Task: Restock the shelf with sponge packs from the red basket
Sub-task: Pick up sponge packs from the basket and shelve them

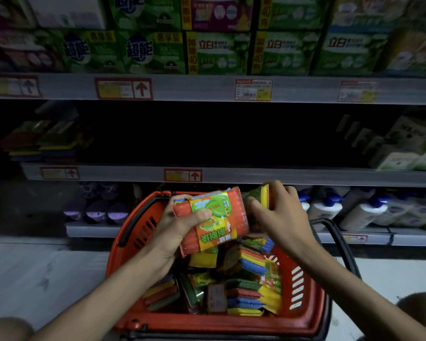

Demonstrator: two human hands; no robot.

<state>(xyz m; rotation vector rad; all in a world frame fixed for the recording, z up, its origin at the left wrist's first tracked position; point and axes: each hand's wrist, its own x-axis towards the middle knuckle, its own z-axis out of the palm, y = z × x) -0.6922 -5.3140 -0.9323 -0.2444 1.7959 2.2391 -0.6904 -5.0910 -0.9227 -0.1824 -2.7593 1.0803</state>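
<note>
You're early in the job: the red basket (pixel 305 303) is well filled with sponge packs, and the middle shelf (pixel 256 177) shows a dark gap beside a few stacked packs (pixel 47 141) at its left (its depth is too dim to judge). Your left hand (pixel 180 225) grips an orange sponge pack (pixel 214 217) above the basket, thumb across its face. Your right hand (pixel 280 212) has its fingers (pixel 276 190) curled round a yellow-edged pack (pixel 263 196) just beside it.
</note>
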